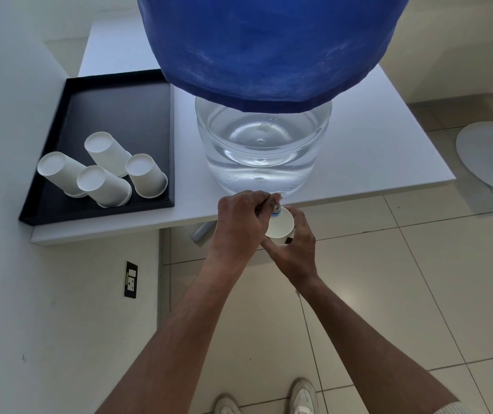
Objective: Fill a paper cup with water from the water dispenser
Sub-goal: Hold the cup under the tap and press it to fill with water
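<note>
The water dispenser (pixel 261 156) is a clear jug of water under a blue cloth cover (pixel 263 46), standing near the front edge of a white table (pixel 388 144). Its small tap (pixel 275 205) juts out over the table edge. My left hand (pixel 240 222) is closed on the tap. My right hand (pixel 297 246) holds a white paper cup (pixel 279 227) from below, mouth up, directly beneath the tap. Whether water is flowing cannot be made out.
A black tray (pixel 69 186) on the table's left holds several upside-down white paper cups (pixel 146 176). A white wall with a black socket (pixel 131 279) is on the left. A white round base (pixel 490 156) lies on the tiled floor at right. My shoes (pixel 303 397) show below.
</note>
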The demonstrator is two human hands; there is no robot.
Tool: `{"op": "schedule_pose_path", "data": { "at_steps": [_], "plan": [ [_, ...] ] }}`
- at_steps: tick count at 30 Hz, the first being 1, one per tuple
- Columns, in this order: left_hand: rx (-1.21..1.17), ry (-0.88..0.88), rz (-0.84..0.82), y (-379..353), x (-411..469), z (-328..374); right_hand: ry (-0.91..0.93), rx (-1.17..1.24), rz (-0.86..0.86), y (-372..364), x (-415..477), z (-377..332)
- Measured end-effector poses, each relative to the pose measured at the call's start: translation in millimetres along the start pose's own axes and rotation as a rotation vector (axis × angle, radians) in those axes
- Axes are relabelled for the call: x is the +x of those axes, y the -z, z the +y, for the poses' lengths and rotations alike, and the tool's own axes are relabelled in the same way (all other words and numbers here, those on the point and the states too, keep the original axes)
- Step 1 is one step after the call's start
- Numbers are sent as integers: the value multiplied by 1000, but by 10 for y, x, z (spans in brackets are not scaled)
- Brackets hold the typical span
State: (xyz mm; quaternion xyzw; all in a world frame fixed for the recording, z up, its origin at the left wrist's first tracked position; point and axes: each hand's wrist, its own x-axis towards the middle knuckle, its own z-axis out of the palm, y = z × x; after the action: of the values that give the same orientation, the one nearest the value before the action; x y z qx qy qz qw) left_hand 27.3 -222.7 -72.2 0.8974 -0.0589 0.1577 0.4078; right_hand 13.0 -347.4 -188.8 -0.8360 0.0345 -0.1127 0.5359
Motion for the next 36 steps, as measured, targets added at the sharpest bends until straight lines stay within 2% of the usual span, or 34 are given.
{"op": "schedule_pose_path", "data": {
  "at_steps": [16,22,24,27,31,36],
  "plan": [
    [-6,-24,31,5,-27,29,-1,21,5,-12,9,-35],
    [43,56,14,21,-31,32,-9,31,9,-4,15,-40],
    [-41,186,-34,56,-8,90,-12,26,13,-3,18,-28],
    [-201,504,-50,66,22,116,-10,29,19,8,13,-21],
    [-576,949,-166,76,63,128,10,38,24,23,-3,0],
    [-863,1165,-240,91,103,170,29,26,33,18,-20,4]
  ]
}}
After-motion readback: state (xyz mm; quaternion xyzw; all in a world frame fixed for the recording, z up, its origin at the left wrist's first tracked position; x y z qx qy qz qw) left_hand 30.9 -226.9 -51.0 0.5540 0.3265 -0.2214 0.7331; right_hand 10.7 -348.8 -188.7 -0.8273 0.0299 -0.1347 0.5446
